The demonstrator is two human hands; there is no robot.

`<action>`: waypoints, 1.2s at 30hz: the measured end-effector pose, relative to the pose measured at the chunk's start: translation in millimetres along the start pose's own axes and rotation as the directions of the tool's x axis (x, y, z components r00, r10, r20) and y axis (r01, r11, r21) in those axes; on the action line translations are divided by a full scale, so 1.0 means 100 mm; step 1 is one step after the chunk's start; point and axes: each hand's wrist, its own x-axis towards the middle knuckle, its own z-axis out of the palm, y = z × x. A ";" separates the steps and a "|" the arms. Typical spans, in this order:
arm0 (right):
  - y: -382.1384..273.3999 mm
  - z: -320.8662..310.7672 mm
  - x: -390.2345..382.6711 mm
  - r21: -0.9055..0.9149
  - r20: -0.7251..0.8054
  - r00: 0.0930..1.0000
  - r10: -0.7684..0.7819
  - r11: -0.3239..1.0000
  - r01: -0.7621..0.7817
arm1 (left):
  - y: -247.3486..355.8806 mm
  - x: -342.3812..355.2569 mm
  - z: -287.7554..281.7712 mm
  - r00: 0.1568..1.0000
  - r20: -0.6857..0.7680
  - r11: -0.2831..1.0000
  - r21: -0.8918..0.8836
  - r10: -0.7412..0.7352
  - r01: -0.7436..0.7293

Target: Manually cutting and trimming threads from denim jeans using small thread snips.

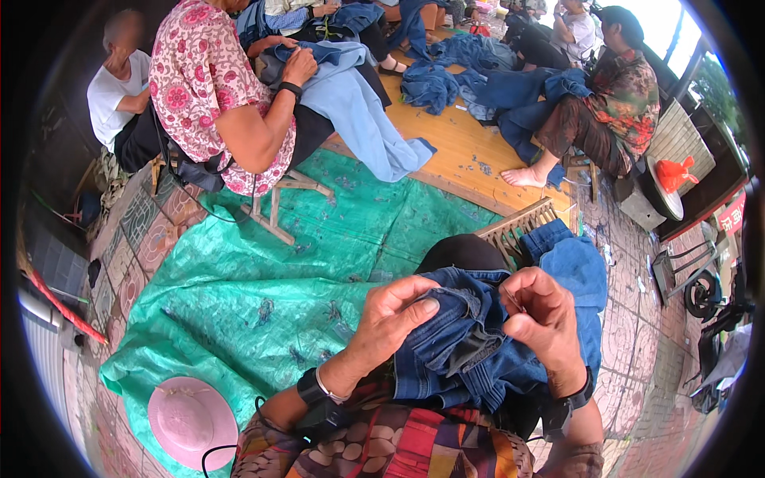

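Note:
A pair of dark blue jeans [434,344] lies bunched across my lap, its waistband end lifted and folded open so that the greyish inside shows. My left hand [390,319] pinches the waistband's edge between thumb and fingers. Just right of the raised cloth, my right hand [548,323] is closed with thumb and forefinger around a small, thin, metallic-looking thing [516,303]; its kind is too small to make out. That hand is close to the denim, and I cannot tell whether it touches it. More blue denim [580,275] hangs beyond my right hand over a slatted wooden stool [518,227].
A green tarp [319,239] with thread scraps covers the ground ahead and left. A pink hat [191,422] lies on it. Seated people handle denim around a wooden board [454,155] piled with blue denim [434,84]. A wheeled vehicle [701,295] stands at the right.

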 end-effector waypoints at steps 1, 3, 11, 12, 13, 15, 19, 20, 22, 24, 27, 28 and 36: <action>0.03 0.00 -0.01 -0.054 0.011 1.000 -0.026 0.998 0.027 | 0.01 0.00 0.01 1.000 0.001 1.000 0.001 0.001 -0.001; 0.11 0.04 -0.02 -0.203 -0.005 1.000 -0.019 0.979 0.018 | 0.02 0.01 0.03 0.999 0.016 0.989 -0.141 -0.050 0.052; 0.16 0.26 0.10 -0.675 0.118 0.871 -0.477 0.604 0.423 | 0.00 -0.02 0.04 1.000 -0.014 0.998 -0.057 0.006 -0.006; 0.19 0.24 0.12 -0.690 0.260 0.799 -0.541 0.475 0.546 | 0.00 -0.02 0.04 1.000 -0.029 0.999 -0.041 0.012 -0.013; 0.20 0.23 0.12 -0.689 0.261 0.799 -0.541 0.475 0.547 | 0.00 -0.02 0.03 0.999 -0.030 0.999 -0.041 0.012 -0.013; 0.19 0.21 0.13 -0.638 0.198 0.865 -0.462 0.609 0.471 | 0.00 -0.01 0.04 0.999 -0.047 0.997 -0.081 -0.014 0.010; 0.28 0.02 0.10 -0.248 0.028 0.954 -0.300 0.922 0.297 | -0.02 -0.01 0.02 1.000 -0.022 0.991 -0.135 0.003 -0.006; 0.25 0.00 0.07 -0.203 -0.010 0.972 -0.235 0.952 0.228 | 0.00 -0.01 0.03 0.999 -0.027 0.992 -0.121 0.029 -0.032; 0.13 0.04 0.06 -0.358 0.058 0.947 -0.316 0.879 0.316 | 0.06 0.00 0.07 0.998 -0.033 0.993 -0.108 0.053 -0.056; 0.02 0.14 0.03 -0.503 0.119 0.938 -0.325 0.795 0.339 | 0.16 0.00 0.13 0.997 -0.066 0.984 -0.169 0.047 -0.057; 0.07 0.21 0.07 -0.539 0.144 0.925 -0.351 0.756 0.371 | 0.19 -0.03 0.14 0.999 -0.015 0.994 -0.103 0.034 -0.035; 0.10 0.20 0.08 -0.530 0.163 0.922 -0.351 0.757 0.382 | 0.11 -0.04 0.11 0.998 0.043 0.996 -0.083 0.048 -0.044; 0.08 0.08 0.13 -0.254 0.089 0.994 -0.070 0.963 0.091 | 0.18 0.02 0.15 0.986 0.111 0.984 0.115 0.126 -0.139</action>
